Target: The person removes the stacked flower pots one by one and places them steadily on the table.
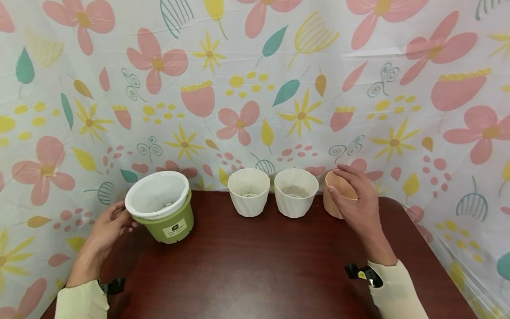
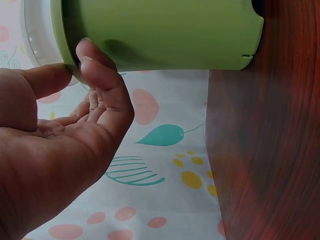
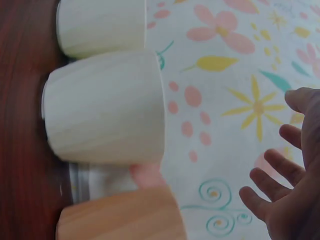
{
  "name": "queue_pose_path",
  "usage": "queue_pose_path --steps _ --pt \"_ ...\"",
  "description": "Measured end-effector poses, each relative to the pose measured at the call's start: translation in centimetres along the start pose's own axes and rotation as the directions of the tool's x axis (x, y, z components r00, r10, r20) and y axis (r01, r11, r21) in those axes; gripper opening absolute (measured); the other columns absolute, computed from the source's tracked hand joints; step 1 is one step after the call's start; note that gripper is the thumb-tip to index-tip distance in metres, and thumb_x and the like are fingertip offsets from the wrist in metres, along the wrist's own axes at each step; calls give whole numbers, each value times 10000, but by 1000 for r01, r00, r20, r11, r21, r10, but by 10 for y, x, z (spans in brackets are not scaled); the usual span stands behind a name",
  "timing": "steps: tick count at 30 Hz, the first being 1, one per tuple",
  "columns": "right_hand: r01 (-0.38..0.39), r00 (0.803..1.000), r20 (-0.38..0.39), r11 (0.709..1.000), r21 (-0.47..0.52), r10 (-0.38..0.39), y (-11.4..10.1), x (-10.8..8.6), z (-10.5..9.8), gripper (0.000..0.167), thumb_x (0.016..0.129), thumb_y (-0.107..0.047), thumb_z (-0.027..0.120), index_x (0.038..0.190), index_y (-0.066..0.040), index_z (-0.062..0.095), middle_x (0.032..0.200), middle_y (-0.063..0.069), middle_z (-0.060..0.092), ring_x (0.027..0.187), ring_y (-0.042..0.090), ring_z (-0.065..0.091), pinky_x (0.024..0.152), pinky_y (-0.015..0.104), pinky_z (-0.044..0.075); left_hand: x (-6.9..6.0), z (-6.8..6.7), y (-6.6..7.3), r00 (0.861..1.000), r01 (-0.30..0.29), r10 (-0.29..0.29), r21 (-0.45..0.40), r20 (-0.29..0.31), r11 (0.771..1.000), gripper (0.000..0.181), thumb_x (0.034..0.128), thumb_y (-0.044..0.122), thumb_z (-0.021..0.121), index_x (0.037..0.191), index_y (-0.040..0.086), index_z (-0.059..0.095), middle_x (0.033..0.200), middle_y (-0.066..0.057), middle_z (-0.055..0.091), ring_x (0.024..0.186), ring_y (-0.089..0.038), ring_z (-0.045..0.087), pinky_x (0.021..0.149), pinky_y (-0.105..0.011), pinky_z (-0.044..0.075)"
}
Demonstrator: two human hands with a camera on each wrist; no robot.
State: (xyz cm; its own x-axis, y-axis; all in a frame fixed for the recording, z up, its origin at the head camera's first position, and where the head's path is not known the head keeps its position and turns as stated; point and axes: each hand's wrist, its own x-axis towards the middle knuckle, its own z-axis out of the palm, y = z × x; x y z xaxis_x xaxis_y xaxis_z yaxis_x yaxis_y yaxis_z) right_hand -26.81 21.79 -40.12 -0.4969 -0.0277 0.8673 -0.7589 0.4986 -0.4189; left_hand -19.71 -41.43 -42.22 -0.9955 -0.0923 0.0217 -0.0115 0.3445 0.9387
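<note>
At the left stands a green flower pot (image 1: pixel 171 229) with a pale label and a white pot (image 1: pixel 157 195) nested inside it. My left hand (image 1: pixel 109 228) pinches the green pot's rim from the left. In the left wrist view, the thumb and bent fingers of my left hand (image 2: pixel 80 130) meet at that rim. My right hand (image 1: pixel 360 199) hovers over a peach-orange pot (image 1: pixel 332 203) at the right and partly covers it. Its fingers are spread and apart from the pot in the right wrist view, where the orange pot (image 3: pixel 122 217) shows below.
Two white ribbed pots, one left (image 1: pixel 249 204) and one right (image 1: pixel 296 205), stand along the back edge of the dark wooden table (image 1: pixel 247 270). A flower-printed cloth (image 1: pixel 247 84) hangs directly behind the table and at its sides.
</note>
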Motion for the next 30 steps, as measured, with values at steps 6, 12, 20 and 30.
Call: queue_pose_path --steps 6,12,20,30 --pt "47 994 94 996 69 -54 -10 7 16 581 747 53 883 1301 -51 743 1346 192 683 1315 409 574 1199 330 362 -1 -3 1 1000 21 -21 16 -2 1000 736 1150 381 452 1630 -96 164 1036 201 644 883 -102 671 768 -244 584" --pt "35 982 185 998 49 -43 -22 9 29 630 802 8 889 1391 -102 694 1410 124 652 1344 315 563 1189 292 356 -2 -3 4 999 36 -36 30 -7 999 755 1146 400 456 1641 -83 156 1041 199 641 894 -96 673 769 -237 581" --pt "30 973 227 997 76 -47 -34 9 52 592 857 -59 867 1414 -86 669 1441 99 626 1355 285 563 1188 270 364 -3 -3 4 1000 30 -30 27 -7 999 734 1150 379 455 1635 -90 167 1023 199 647 880 -84 672 775 -242 587" --pt "59 972 221 994 88 -77 -52 13 80 559 866 -98 871 1394 -90 685 1431 90 647 1354 258 584 1133 227 421 -1 -1 2 1000 14 -14 13 1 1000 718 1146 374 473 1631 -79 198 1043 180 661 902 -119 680 768 -254 583"
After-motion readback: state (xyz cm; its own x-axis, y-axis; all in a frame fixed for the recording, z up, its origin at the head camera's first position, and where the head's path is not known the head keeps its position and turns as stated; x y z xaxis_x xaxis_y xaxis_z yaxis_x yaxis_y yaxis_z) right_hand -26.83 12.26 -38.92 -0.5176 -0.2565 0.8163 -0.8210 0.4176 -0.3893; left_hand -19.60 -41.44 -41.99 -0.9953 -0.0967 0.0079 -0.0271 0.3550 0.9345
